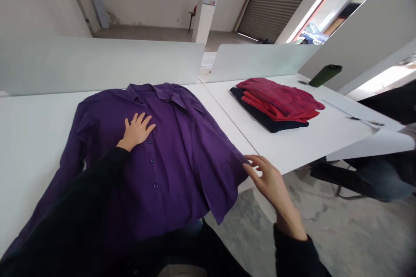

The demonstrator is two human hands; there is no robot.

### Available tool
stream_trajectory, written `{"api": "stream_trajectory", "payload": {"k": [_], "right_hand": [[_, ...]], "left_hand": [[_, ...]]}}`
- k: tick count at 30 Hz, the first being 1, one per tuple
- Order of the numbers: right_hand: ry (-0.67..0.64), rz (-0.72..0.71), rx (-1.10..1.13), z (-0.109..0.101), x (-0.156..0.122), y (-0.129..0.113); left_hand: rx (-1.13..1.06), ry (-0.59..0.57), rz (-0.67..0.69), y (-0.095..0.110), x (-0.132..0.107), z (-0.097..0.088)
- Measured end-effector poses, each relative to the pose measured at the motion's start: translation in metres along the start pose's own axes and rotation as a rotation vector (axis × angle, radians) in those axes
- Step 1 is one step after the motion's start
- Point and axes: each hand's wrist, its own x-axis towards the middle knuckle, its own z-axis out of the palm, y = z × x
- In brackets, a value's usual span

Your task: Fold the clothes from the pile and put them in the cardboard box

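A purple button-up shirt [172,151] lies spread on the white table, collar at the far side, its front unbuttoned and its lower part hanging past the near edge. Dark buttons run down one front panel. My left hand [135,130] rests flat on that panel below the collar, fingers spread. At the right side of the shirt, my right hand [264,177] pinches the fabric edge between thumb and fingers, near the table's front edge. The sleeve on the left trails toward the near left corner, partly behind my left arm.
Folded red and dark garments [276,101] are stacked on the table [253,138] to the right. Beyond them lies a dark green cylinder [326,75]. Frosted dividers [107,65] line the back edge. On the far right is a chair with dark cloth [364,177].
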Motion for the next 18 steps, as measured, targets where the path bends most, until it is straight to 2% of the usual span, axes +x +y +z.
{"api": "stream_trajectory", "payload": {"k": [1,3,5,7,11,13,15,16,18], "right_hand": [[0.032,0.01,-0.063,0.01,0.007,0.006],[-0.019,0.003,-0.147,0.029,0.017,0.016],[-0.07,0.006,-0.203,0.039,0.022,0.025],[-0.037,0.049,-0.277,0.038,0.023,0.035],[0.103,0.102,-0.373,0.02,0.021,0.046],[0.183,0.025,-0.34,0.014,0.014,0.036],[0.22,-0.068,-0.234,0.014,0.001,0.015],[0.188,-0.103,-0.164,0.016,-0.008,0.002],[0.033,-0.164,-0.033,0.021,-0.027,-0.026]], "left_hand": [[0.003,0.002,-0.001,0.0,-0.001,0.0],[0.008,0.009,0.0,0.001,-0.002,-0.001],[0.009,0.009,0.002,0.001,-0.002,-0.001],[0.006,0.003,0.0,0.0,-0.002,-0.001],[0.001,-0.004,-0.016,0.0,-0.001,0.0],[0.002,-0.011,-0.019,0.0,-0.001,0.001],[0.001,-0.024,-0.02,0.0,-0.002,0.001],[-0.005,-0.034,-0.02,-0.001,-0.002,0.001],[-0.042,-0.052,-0.032,-0.002,0.001,-0.002]]}}
